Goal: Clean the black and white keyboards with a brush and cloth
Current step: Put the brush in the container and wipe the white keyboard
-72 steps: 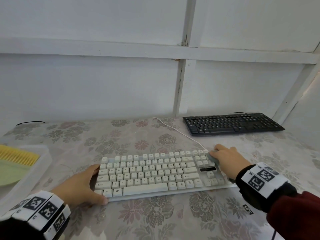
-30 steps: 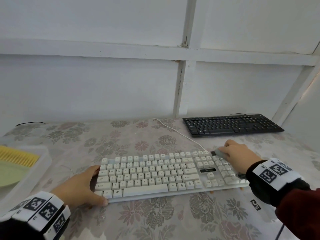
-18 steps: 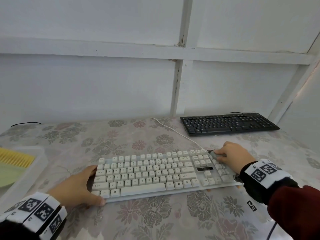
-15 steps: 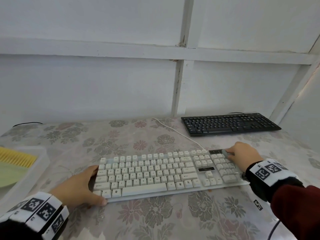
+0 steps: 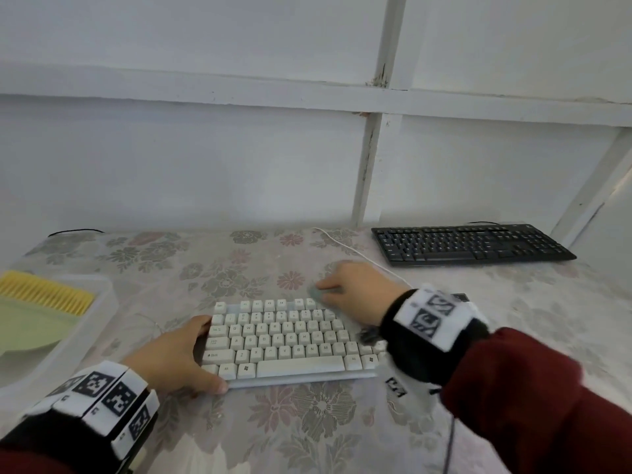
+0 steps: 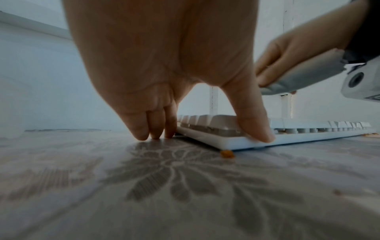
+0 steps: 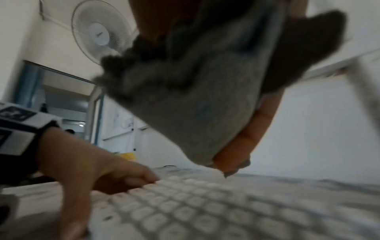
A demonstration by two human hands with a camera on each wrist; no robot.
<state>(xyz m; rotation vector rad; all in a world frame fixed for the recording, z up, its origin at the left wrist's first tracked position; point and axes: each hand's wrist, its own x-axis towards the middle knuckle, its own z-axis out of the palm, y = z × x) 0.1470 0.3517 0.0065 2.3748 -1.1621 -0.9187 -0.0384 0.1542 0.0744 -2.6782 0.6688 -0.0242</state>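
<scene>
The left hand (image 5: pixel 171 357) sits nearest, clamped on the left end of the white keyboard (image 5: pixel 287 340): in the left wrist view its thumb (image 6: pixel 252 123) presses on the front corner of the case while 3 fingertips (image 6: pixel 152 129) stand on the flowered counter (image 5: pixel 307 432) against the keyboard's left edge, so the hand grips that end. A small orange speck (image 6: pixel 227 154) lies on the counter just under the corner below the thumb. Beyond it, the right hand (image 5: pixel 359 295) reaches across the right part of the keyboard to the top row of keys, its fingers curled round a folded grey cloth (image 7: pixel 195 97); the cloth's tip shows grey just ahead of the fingers (image 5: pixel 316 295), at or just above the keys, and motion blur hides whether it touches. To the left of the left hand stands a clear plastic bin (image 5: pixel 85 336) holding a yellow-bristled brush (image 5: pixel 44 294) and a pale green piece (image 5: pixel 30 330). A white cable (image 5: pixel 345 246) runs away past the right hand. Farthest, beyond and to the right of the right hand, the black keyboard (image 5: pixel 468 244) lies flat by the white wall (image 5: pixel 205 172), well apart from both hands.
</scene>
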